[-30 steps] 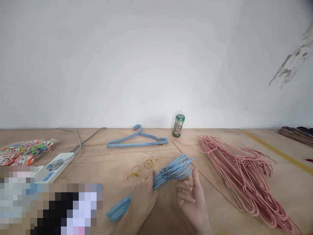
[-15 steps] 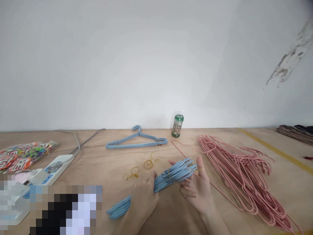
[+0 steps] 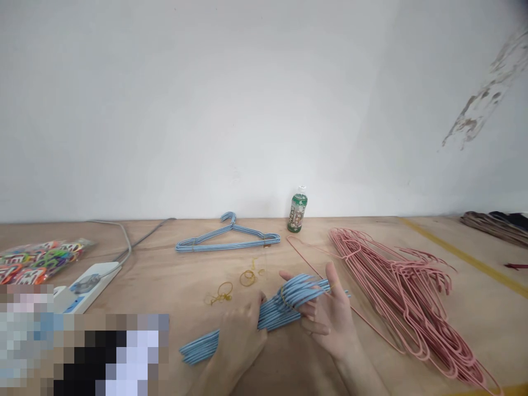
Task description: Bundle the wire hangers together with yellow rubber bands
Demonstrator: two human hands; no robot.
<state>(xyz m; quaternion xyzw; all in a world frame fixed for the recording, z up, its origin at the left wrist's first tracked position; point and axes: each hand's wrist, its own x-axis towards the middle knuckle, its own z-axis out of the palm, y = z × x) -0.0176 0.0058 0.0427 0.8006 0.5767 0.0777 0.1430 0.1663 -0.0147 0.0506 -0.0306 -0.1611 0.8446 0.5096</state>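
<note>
Left hand (image 3: 243, 325) is gripping the blue hangers (image 3: 276, 314) mid-bundle, fingers closed. Right hand (image 3: 333, 319) is staying out at the hook end, half open, palm showing (can't tell if its fingers are holding anything). Long axis is running left to right between hands, hooks slightly farther out, right hand nearer them. Loose rubber bands (image 3: 247, 278) are lying just beyond, pink hangers (image 3: 406, 300) off right.

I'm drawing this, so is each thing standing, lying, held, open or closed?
Left hand: closed around hangers
Right hand: partly open
Front blue hangers: held, bundled
Back blue hangers: lying, banded
Pink hangers: lying, loosely piled
Bottle: upright, capped
Yellow bands: lying loose
Power strip: plug inserted
</note>
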